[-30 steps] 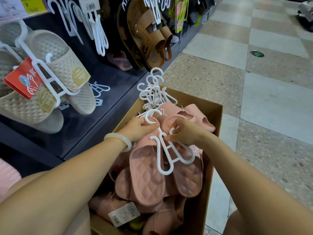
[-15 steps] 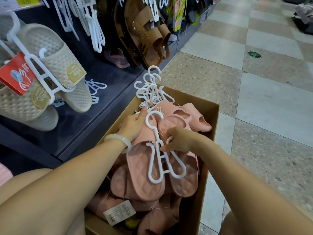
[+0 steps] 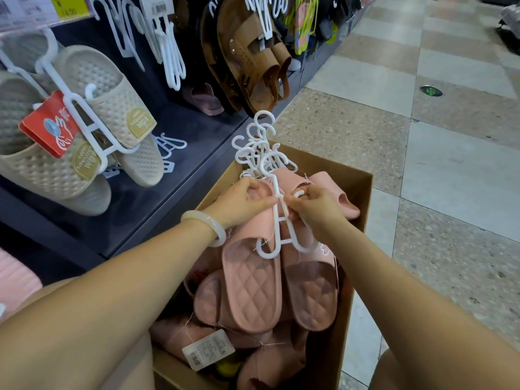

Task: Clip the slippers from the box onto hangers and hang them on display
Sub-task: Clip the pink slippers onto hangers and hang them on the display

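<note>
White hanger [image 3: 277, 220] between both hands [image 3: 281, 205], against pink slippers [image 3: 253, 288] over box [image 3: 357, 220].

Both hands meet, forearms outstretched; left [image 3: 241, 202] and right [image 3: 315, 208] fingers pinching.

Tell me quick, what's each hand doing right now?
Left hand: grips a pink slipper.
Right hand: fingers pinch the white hanger.

price sign [image 3: 66, 7] cut off by top edge, barcode tag [image 3: 208, 351] print too small to read
</note>
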Demonstrator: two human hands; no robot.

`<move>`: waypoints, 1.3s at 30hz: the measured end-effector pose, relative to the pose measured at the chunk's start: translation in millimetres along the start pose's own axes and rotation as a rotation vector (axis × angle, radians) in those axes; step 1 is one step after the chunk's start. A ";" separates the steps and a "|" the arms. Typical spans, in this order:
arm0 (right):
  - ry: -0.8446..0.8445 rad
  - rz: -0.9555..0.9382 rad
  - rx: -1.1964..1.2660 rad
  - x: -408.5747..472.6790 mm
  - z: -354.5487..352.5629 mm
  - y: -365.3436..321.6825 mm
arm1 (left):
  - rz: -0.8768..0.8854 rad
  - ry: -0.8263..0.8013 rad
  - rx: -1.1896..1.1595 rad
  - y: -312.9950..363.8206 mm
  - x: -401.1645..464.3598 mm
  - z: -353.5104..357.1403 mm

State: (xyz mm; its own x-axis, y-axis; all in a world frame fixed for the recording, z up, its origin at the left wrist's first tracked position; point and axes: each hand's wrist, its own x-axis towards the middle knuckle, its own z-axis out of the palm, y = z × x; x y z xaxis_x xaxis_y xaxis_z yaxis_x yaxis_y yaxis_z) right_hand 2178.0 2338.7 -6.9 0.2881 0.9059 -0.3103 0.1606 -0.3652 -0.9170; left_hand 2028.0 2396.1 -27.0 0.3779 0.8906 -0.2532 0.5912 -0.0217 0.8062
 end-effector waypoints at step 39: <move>-0.196 -0.252 -0.828 1.2 -29.8 0.6 | -0.030 0.270 -0.210 8.1 -9.6 3.9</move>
State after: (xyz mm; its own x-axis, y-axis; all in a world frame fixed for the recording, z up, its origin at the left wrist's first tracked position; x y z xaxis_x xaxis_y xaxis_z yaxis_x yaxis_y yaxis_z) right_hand 2206.6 2333.2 -0.3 -0.0026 0.9731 -0.2304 0.8506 -0.1190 -0.5122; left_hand 2031.9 2385.6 -20.1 0.1438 0.9781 -0.1505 0.4290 0.0755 0.9002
